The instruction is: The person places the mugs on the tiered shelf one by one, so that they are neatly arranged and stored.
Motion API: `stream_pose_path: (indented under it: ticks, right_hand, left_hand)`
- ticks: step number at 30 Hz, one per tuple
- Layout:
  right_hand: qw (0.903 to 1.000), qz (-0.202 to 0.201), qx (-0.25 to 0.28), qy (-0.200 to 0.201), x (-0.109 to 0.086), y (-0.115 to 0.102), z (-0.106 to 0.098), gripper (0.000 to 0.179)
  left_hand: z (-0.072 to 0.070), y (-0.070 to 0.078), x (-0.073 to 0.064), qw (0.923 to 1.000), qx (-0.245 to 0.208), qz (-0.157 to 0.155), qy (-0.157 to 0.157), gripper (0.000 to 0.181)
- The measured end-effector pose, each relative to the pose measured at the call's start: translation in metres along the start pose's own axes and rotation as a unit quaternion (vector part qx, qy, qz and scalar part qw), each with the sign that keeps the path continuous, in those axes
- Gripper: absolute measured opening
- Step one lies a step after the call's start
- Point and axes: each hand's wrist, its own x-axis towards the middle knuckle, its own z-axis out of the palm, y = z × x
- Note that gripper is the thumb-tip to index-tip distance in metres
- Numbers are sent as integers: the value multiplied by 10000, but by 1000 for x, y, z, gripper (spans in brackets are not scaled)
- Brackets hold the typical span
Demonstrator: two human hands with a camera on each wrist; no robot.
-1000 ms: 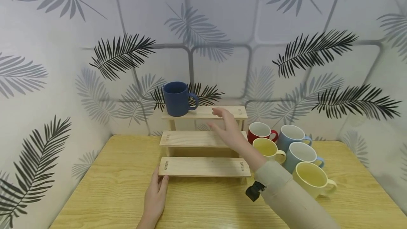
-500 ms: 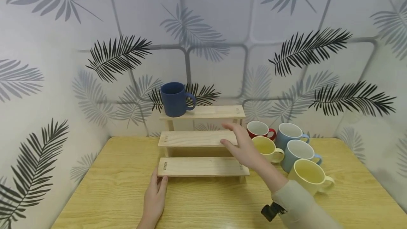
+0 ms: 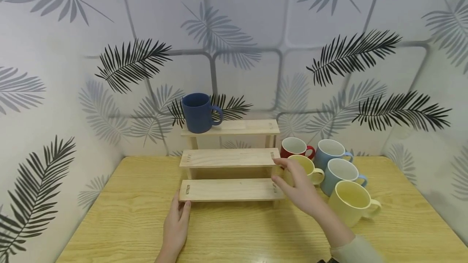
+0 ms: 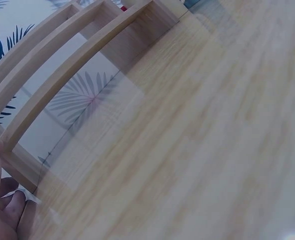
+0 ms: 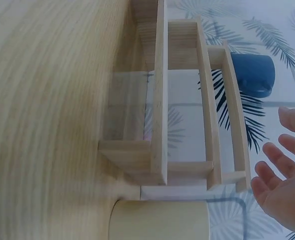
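Observation:
A three-tier wooden shelf (image 3: 230, 190) stands on the table, and a dark blue mug (image 3: 199, 115) sits upright at the left end of its top tier. With thumb and fingers, my left hand (image 3: 175, 226) holds the front left corner of the lowest tier; in the left wrist view its curled fingers (image 4: 12, 207) are beside the shelf's end. My right hand (image 3: 301, 190), holding nothing, hovers at the shelf's right end with fingers spread and loosely bent. It partly covers a pale yellow mug (image 3: 300, 161) in the head view.
Right of the shelf are a red mug (image 3: 292, 146), two light blue mugs (image 3: 327, 157) and another yellow mug (image 3: 349, 202), closely grouped. A leaf-patterned wall covering (image 3: 241, 76) rises behind the wooden table (image 3: 120, 214).
My right hand has drawn away from the top tier, moving right and down toward the yellow mug. The left hand stays at the shelf's corner, and the blue mug stays on top.

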Motion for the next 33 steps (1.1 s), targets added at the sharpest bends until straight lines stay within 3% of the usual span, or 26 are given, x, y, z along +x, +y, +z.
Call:
stream_pose_path:
  ticks: [7,14,24,33]
  right_hand:
    - [9974,-9,-698,158,-17,5,-11,39]
    - [9891,-604,-1279,405,-35,12,-27,37]
    - [9771,-957,-1775,684,-59,31,-63,43]
    - [9777,-319,-1961,680,-81,51,-99,39]
  left_hand:
    - [-1,1,2,10000,-28,27,17,65]
    - [1,0,2,10000,-4,-61,51,63]
    - [1,0,1,10000,28,-36,31,64]
    - [1,0,1,10000,-66,44,1,64]
